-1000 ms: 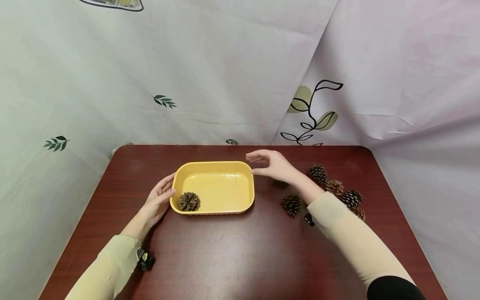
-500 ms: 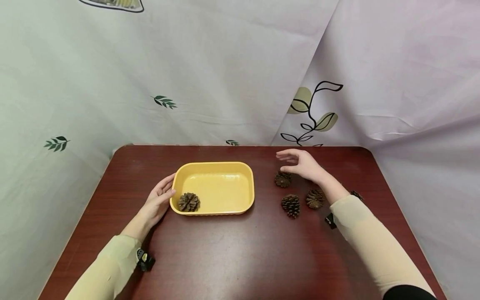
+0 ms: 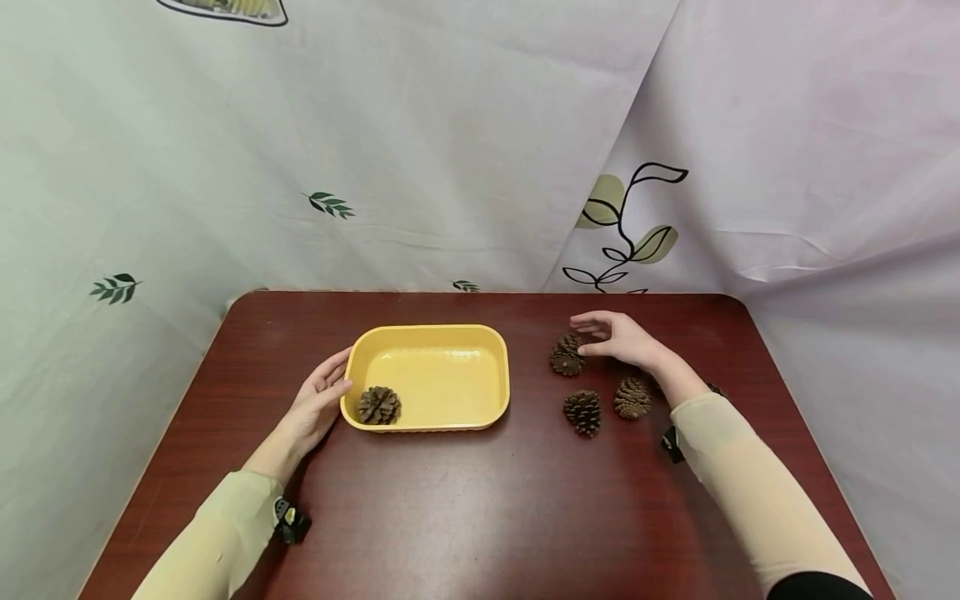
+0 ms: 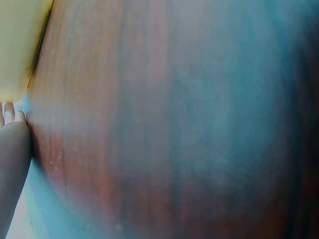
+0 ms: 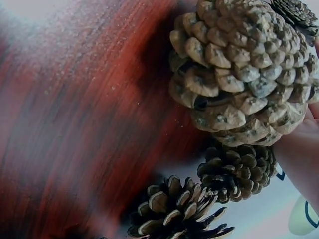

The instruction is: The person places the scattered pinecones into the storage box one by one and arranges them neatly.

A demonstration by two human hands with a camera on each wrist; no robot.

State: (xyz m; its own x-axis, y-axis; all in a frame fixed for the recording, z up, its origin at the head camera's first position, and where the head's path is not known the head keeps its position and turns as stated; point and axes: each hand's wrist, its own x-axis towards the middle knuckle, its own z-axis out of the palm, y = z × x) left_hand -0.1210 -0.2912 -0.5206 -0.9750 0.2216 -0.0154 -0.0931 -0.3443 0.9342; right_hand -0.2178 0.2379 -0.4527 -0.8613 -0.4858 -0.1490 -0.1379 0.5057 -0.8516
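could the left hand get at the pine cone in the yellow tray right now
Probably yes: the left hand holds the yellow tray by its left side, and the pine cone lies uncovered in the near left corner. Only that side stands between; the hand would likely reach over it.

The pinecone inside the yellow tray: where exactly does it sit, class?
In the head view, the pinecone lies in the near left corner of the yellow tray, close to the left hand.

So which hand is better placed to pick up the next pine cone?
Probably the right hand: its parted thumb and fingers are at a loose pine cone, with others nearby. The left hand holds the yellow dish at the end farther from those cones.
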